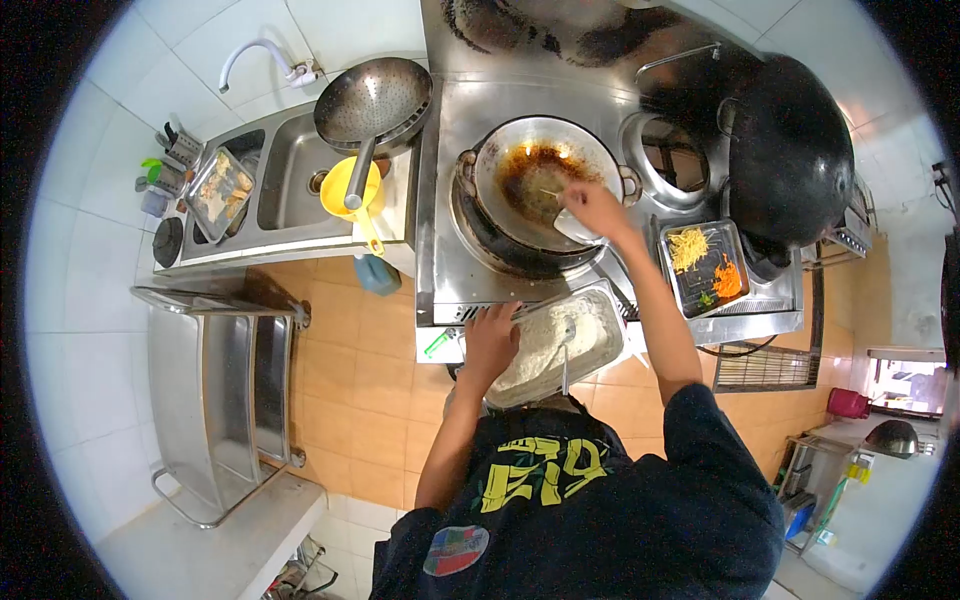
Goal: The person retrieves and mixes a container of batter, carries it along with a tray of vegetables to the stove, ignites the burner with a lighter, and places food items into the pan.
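My left hand [491, 343] is closed on the left rim of a metal pan [607, 352], which holds pale batter and a spoon [565, 370]. Over the right part of a large wok [548, 130] is my right hand [592, 208], its fingers bent together. A small white thing [575, 228] shows under that hand; whether the fingers hold it is unclear. Brown, oily liquid [530, 185] lies in the bottom of the wok. Right of my forearm sits a tray [710, 257] with yellow shreds [688, 249], orange shreds [727, 277] and a little green.
A big black wok [792, 150] leans at the right of the stove, beside an open burner ring [670, 160]. To the left are a perforated strainer [375, 100], a yellow dipper [352, 190], a sink [300, 170] and a food tray [220, 195]. A metal cart [190, 400] stands lower left.
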The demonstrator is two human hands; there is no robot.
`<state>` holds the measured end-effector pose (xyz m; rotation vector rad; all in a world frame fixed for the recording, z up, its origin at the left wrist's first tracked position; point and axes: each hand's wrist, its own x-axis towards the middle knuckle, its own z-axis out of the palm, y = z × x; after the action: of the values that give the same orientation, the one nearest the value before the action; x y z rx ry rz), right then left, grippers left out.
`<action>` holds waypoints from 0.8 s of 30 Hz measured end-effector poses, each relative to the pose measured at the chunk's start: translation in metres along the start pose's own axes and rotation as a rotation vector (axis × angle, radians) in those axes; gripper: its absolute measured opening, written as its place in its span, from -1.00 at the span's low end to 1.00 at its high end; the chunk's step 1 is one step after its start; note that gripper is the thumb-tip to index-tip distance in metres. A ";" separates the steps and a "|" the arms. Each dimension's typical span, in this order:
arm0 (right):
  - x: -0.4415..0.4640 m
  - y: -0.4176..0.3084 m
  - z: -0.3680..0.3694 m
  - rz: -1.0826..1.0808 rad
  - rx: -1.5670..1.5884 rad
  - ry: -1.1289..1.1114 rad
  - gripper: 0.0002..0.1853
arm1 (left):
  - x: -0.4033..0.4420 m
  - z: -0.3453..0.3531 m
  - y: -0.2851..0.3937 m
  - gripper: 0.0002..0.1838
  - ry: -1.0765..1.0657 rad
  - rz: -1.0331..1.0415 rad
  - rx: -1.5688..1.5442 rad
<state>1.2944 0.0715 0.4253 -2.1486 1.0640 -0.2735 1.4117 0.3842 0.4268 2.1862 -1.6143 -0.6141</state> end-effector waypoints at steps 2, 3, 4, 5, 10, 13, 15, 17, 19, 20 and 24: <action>-0.042 -0.008 0.007 -0.004 0.035 0.006 -0.69 | 0.006 -0.003 -0.001 -0.53 -0.011 0.005 -0.084; -0.068 -0.023 0.006 0.052 0.016 -0.026 -0.67 | 0.010 -0.004 0.000 -0.53 -0.018 0.009 -0.075; -0.093 -0.037 0.005 0.108 -0.001 -0.060 -0.65 | 0.013 -0.003 -0.001 -0.53 -0.026 0.011 -0.066; -0.113 -0.033 0.014 0.080 -0.021 -0.036 -0.64 | 0.013 -0.004 0.001 -0.53 -0.035 0.011 -0.055; -0.183 -0.029 0.049 0.088 0.011 0.000 -0.69 | 0.015 -0.011 0.018 -0.57 -0.013 0.040 0.002; -0.206 -0.040 0.049 0.131 0.028 -0.046 -0.72 | 0.011 -0.011 0.028 -0.58 -0.017 0.067 -0.080; -0.214 -0.036 0.057 0.132 0.070 -0.032 -0.74 | 0.010 -0.008 0.032 -0.59 -0.002 0.101 -0.154; -0.223 -0.033 0.064 0.120 0.137 -0.018 -0.77 | 0.006 0.000 0.035 -0.60 0.027 0.149 -0.235; -0.230 -0.037 0.065 0.095 0.224 -0.002 -0.79 | 0.003 0.003 0.040 -0.60 0.030 0.155 -0.199; -0.231 -0.036 0.067 0.091 0.190 -0.026 -0.80 | 0.002 0.004 0.042 -0.60 0.033 0.158 -0.182; -0.233 -0.036 0.074 0.101 0.099 -0.092 -0.79 | -0.002 -0.001 0.051 -0.61 0.062 0.173 -0.195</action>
<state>1.2023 0.3009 0.4232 -1.9933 1.0797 -0.1742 1.3703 0.3714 0.4541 1.8854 -1.6175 -0.6183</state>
